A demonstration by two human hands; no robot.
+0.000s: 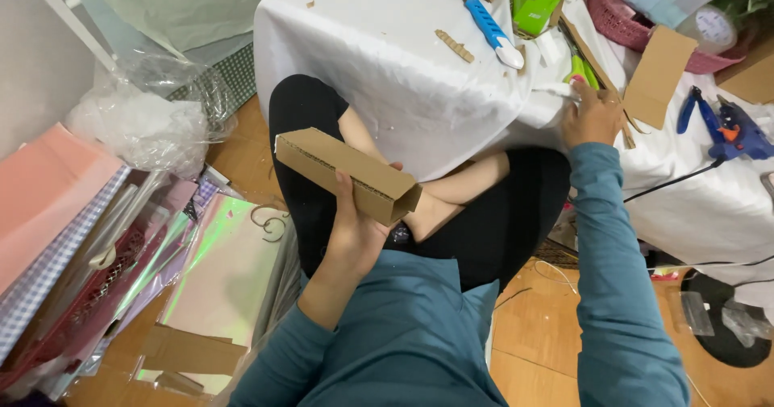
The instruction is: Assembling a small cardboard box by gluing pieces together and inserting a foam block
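The left hand (355,233) has its grip closed around a folded cardboard box (347,173) held over the lap, below the white-clothed surface (387,52), while the right hand (592,116) closes on a small white object (556,91) at that surface's edge, the box apparently formed but unfinished.

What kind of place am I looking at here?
Probably a home craft corner: a low table under a white cloth holds a blue utility knife and glue gun, with sheets of wrapping paper stacked on the wooden floor.
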